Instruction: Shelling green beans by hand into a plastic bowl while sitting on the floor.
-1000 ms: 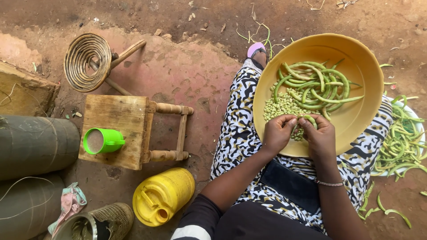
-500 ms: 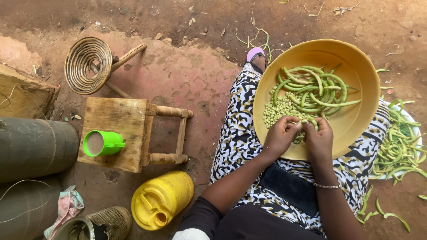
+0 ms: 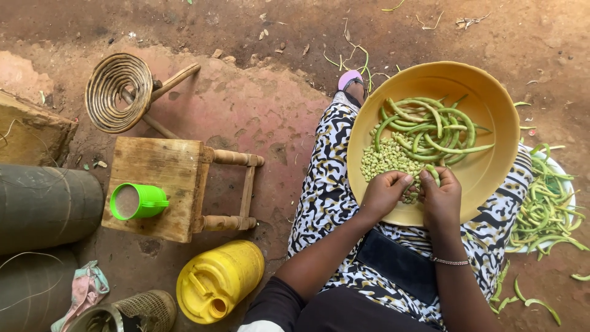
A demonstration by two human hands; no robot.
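A wide yellow bowl [image 3: 491,110] rests on my lap over a black, white and tan patterned skirt [image 3: 326,190]. It holds several long green bean pods [image 3: 433,126] and a heap of pale shelled beans [image 3: 384,158]. My left hand [image 3: 384,193] and my right hand [image 3: 441,195] meet over the near side of the bowl. Both pinch one green bean pod [image 3: 430,174] between the fingertips. A thin bracelet circles my right wrist.
Empty green pods [image 3: 547,209] lie piled on a white plate at my right. At my left, a low wooden stool [image 3: 166,184] carries a green cup [image 3: 136,201]. A yellow jerrycan [image 3: 218,280], a coiled wire stand [image 3: 120,92] and grey rolls [image 3: 43,209] are nearby on red earth.
Both hands stay together over the bowl's near side, working the pod with small finger movements. Nothing else has shifted apart from a slight camera movement.
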